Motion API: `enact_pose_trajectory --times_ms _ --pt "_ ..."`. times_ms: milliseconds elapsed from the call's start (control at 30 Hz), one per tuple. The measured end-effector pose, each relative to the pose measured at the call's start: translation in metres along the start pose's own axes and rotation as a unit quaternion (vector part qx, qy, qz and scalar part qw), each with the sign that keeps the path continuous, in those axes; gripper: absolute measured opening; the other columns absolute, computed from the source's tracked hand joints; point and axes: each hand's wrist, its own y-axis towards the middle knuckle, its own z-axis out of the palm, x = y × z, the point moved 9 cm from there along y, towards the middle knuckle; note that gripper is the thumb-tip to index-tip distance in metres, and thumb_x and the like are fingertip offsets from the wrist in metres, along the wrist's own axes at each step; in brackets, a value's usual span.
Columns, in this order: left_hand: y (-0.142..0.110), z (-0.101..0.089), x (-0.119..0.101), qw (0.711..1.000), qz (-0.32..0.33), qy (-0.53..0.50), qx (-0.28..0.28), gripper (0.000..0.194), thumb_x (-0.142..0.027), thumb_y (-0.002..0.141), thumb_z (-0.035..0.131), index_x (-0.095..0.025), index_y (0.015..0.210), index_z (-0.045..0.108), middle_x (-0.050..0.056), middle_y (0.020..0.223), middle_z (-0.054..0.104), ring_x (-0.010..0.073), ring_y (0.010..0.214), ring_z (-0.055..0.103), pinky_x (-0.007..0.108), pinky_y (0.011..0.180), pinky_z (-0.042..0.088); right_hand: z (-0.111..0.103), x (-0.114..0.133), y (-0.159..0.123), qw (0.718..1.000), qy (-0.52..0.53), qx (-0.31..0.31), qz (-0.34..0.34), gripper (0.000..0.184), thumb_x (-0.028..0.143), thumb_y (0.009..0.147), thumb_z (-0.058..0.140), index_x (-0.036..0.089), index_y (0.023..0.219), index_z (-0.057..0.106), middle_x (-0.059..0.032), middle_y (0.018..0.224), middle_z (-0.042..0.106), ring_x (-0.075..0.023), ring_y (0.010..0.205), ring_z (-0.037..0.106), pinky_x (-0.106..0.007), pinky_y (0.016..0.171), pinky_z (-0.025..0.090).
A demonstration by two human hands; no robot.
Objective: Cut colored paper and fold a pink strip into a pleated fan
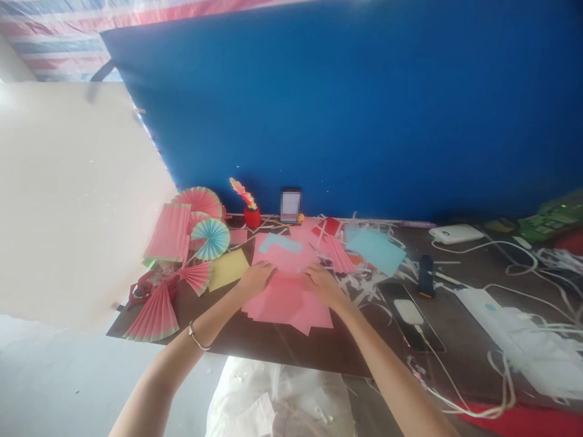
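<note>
A stack of pink paper sheets (291,306) lies at the table's front, its corners fanned unevenly. My left hand (257,279) is at the left edge of the top pink sheet (291,262), its fingers closed on the paper. Across from it, my right hand (322,284) grips the right edge of the same sheet, fingertips bent inward. A crease or edge runs between the two hands. On the sheet's far part rests a light blue paper piece (279,243). Beside my left hand lies a yellow sheet (230,269); a pleated pink paper fan (339,254) is near my right hand.
Pleated fans, one of them blue (210,238), crowd the left. A phone (290,205) stands against the blue panel (346,109), near a red pot (252,216). Rightward lie blue sheets (378,249), white paper strips, another phone (432,331), and a cabled power strip (501,331).
</note>
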Motion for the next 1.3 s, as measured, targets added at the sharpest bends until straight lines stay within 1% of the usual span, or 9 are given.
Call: enact_pose_trajectory --times_ms 100,167,300,467,567,900,1100,1200,1300 --pt "0.006 -0.021 0.000 0.978 0.028 -0.197 0.064 0.030 -0.032 0.088 0.039 -0.018 0.100 0.062 0.004 0.103 0.065 0.0156 0.093 0.058 0.023 0.081 0.044 -0.017 -0.010 0.006 0.988 0.129 0.069 0.057 0.027 0.037 0.082 0.047 0.019 0.085 0.066 -0.0057 0.089 0.065 -0.0184 0.079 0.058 -0.030 0.071 0.045" --pt "0.011 -0.026 0.007 0.964 0.013 -0.251 0.091 0.031 -0.039 0.083 0.047 -0.018 0.097 0.065 0.004 0.104 0.066 0.0171 0.093 0.059 0.023 0.078 0.045 -0.024 -0.012 0.010 0.979 0.162 0.105 0.070 0.029 0.041 0.078 0.050 0.018 0.084 0.067 -0.0061 0.088 0.066 -0.0192 0.078 0.059 -0.031 0.070 0.046" --pt "0.020 -0.009 0.021 0.956 -0.005 -0.269 0.115 0.030 -0.036 0.076 0.056 -0.015 0.094 0.068 0.007 0.097 0.068 0.0179 0.087 0.061 0.025 0.075 0.047 -0.016 -0.018 0.016 0.975 0.159 0.136 0.067 0.026 0.037 0.074 0.053 0.016 0.077 0.068 -0.0065 0.084 0.068 -0.0211 0.078 0.059 -0.032 0.071 0.045" --pt "0.025 0.021 0.028 0.969 0.027 -0.225 0.097 0.024 -0.019 0.076 0.053 -0.013 0.095 0.067 0.008 0.094 0.068 0.0157 0.084 0.061 0.028 0.082 0.046 0.014 -0.027 0.019 0.989 0.086 0.117 0.022 0.020 0.027 0.075 0.050 0.013 0.072 0.065 -0.0061 0.078 0.067 -0.0181 0.073 0.059 -0.028 0.067 0.043" --pt "0.023 0.029 0.029 0.976 0.043 -0.193 0.093 0.026 -0.013 0.077 0.049 -0.015 0.096 0.067 0.007 0.096 0.068 0.0155 0.089 0.060 0.030 0.087 0.044 0.025 -0.033 0.018 0.992 0.055 0.109 0.014 0.019 0.024 0.076 0.047 0.013 0.072 0.063 -0.0052 0.075 0.065 -0.0164 0.069 0.057 -0.027 0.064 0.042" --pt "0.014 0.042 0.028 0.987 0.137 -0.030 0.076 0.033 -0.010 0.083 0.040 -0.019 0.108 0.059 0.005 0.108 0.062 0.0148 0.100 0.055 0.029 0.090 0.041 0.030 -0.029 0.011 0.993 -0.060 0.101 -0.032 0.021 0.018 0.083 0.041 0.016 0.076 0.061 -0.0048 0.080 0.059 -0.0148 0.072 0.054 -0.025 0.065 0.039" --pt "0.001 0.051 0.018 0.970 0.202 0.101 0.093 0.031 -0.004 0.082 0.038 -0.013 0.106 0.056 0.008 0.102 0.060 0.0171 0.098 0.053 0.028 0.083 0.043 0.039 -0.019 0.000 0.978 -0.154 0.109 -0.087 0.020 0.008 0.083 0.042 0.014 0.077 0.060 -0.0078 0.082 0.057 -0.0168 0.078 0.053 -0.028 0.073 0.037" --pt "-0.003 0.056 0.014 0.960 0.191 0.169 0.119 0.028 -0.004 0.083 0.037 -0.010 0.101 0.057 0.010 0.097 0.059 0.0194 0.093 0.053 0.028 0.075 0.044 0.045 -0.013 -0.005 0.955 -0.250 0.097 -0.130 0.024 0.002 0.081 0.040 0.013 0.074 0.059 -0.0085 0.081 0.057 -0.0174 0.075 0.051 -0.029 0.071 0.036" --pt "-0.006 0.060 0.012 0.961 0.173 0.173 0.125 0.025 -0.008 0.085 0.036 -0.010 0.096 0.058 0.010 0.098 0.058 0.0202 0.093 0.052 0.029 0.072 0.044 0.049 -0.007 -0.011 0.942 -0.286 0.086 -0.153 0.026 0.000 0.081 0.038 0.013 0.073 0.059 -0.0083 0.081 0.057 -0.0186 0.077 0.051 -0.031 0.073 0.036"
